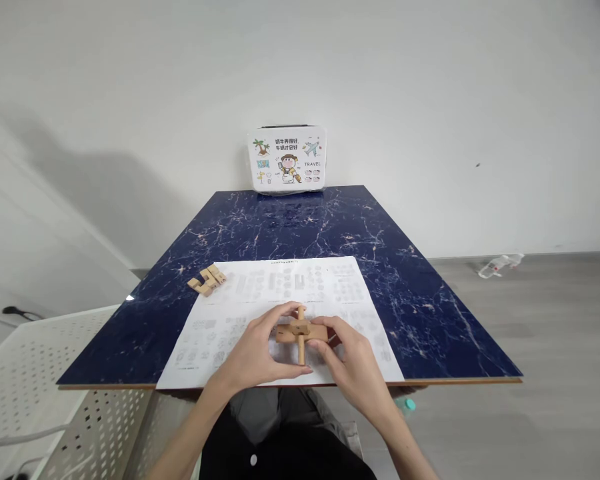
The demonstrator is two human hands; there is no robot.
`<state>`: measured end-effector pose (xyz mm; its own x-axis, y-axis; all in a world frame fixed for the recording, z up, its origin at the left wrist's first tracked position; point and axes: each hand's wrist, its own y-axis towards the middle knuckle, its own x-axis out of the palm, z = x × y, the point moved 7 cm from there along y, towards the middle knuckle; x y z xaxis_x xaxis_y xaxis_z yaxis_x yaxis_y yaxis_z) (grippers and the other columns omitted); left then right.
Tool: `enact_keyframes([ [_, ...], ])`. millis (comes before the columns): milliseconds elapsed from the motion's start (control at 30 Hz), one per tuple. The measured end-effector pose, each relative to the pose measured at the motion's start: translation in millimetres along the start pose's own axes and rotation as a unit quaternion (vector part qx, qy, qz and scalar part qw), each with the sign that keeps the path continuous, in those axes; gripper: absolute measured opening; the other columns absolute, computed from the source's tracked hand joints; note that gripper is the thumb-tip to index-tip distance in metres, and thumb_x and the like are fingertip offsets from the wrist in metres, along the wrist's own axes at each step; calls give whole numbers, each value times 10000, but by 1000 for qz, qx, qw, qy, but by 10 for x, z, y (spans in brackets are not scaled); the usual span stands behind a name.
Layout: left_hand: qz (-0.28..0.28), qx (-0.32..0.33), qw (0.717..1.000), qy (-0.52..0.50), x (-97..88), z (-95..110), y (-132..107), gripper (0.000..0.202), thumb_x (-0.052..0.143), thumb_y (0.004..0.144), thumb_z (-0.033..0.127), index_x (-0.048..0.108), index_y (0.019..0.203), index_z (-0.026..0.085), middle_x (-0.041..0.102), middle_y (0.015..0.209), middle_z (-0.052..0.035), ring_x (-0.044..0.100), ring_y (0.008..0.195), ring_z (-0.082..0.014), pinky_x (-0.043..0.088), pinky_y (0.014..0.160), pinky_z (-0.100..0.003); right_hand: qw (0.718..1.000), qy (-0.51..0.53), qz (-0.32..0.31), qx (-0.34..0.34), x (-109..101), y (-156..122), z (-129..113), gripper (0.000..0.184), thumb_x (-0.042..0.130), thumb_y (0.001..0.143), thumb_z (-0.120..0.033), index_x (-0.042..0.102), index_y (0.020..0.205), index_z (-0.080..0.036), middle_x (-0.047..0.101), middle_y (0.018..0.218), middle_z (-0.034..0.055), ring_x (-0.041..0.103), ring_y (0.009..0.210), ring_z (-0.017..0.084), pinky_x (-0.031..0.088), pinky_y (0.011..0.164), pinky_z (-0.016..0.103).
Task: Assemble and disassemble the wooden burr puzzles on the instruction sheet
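Note:
Over the printed instruction sheet, both hands hold a partly joined wooden interlocking puzzle made of crossing bars. My left hand spans its upright bar, fingertips at the far end and thumb at the near end. My right hand pinches the right end of the sideways bar between thumb and fingers. A small notched block shows where the bars cross. Several loose wooden puzzle pieces lie together at the sheet's upper left corner, apart from both hands.
The dark blue marbled table has its front edge just below my hands. A white cartoon-printed case stands at the back against the wall. To the left is a white perforated rack; on the floor at right lies a clear plastic item.

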<state>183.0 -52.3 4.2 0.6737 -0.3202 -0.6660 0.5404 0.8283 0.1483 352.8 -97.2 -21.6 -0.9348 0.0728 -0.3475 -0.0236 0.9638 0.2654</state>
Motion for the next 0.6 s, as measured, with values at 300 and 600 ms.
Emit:
enact_keyframes([
  [300,-2,4,1000,-2,23,6,-13,938,980,653,381,479,1444,323,622,1463,-62,604,1348,-323,483,1149,-456,998,60,-19,29,-49,82,-38,228,623,1009,-328,677,1209,-234,774,1131,64,724,959,231,551,861,352],
  [600,14,-17,1000,-13,14,-42,-21,1043,966,663,395,375,1520,325,579,1511,-102,560,1400,-371,443,1177,-553,989,142,39,24,-257,31,-147,285,657,995,-419,663,1209,-231,762,1087,85,733,925,228,597,788,327],
])
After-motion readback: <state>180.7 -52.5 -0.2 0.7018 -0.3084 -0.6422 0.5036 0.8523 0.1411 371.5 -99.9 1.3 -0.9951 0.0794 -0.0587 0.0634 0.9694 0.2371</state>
